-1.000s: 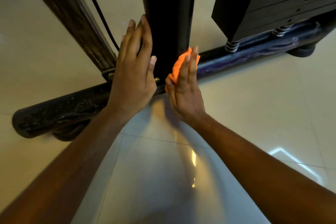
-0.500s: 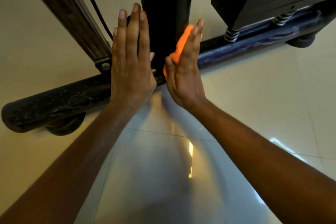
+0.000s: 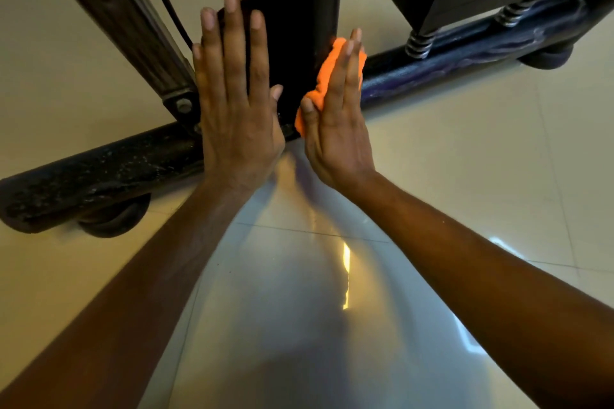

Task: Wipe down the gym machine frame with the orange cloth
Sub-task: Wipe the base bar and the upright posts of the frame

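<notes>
Pressing against the post (image 3: pixel 292 10), the cloth (image 3: pixel 324 76) is pinned by the straight-fingered right hand (image 3: pixel 335 129). The left hand (image 3: pixel 236 103) is laid flat and open on the post.

Soft orange cloth (image 3: pixel 327 76); glossy tiled floor (image 3: pixel 465 159).

I look down on a floor (image 3: pixel 481 183) of pale, glossy tiles, with thin grout lines (image 3: pixel 299 231) crossing it in the middle and to the right. The dark base bar (image 3: pixel 99 173) of the machine frame runs across it from near left to far right, speckled with dust on its left stretch. It stands on round dark feet: one foot (image 3: pixel 113 219) under the left end, another foot (image 3: pixel 545 58) far right. A bright light streak (image 3: pixel 346 276) reflects on the near tiles
</notes>
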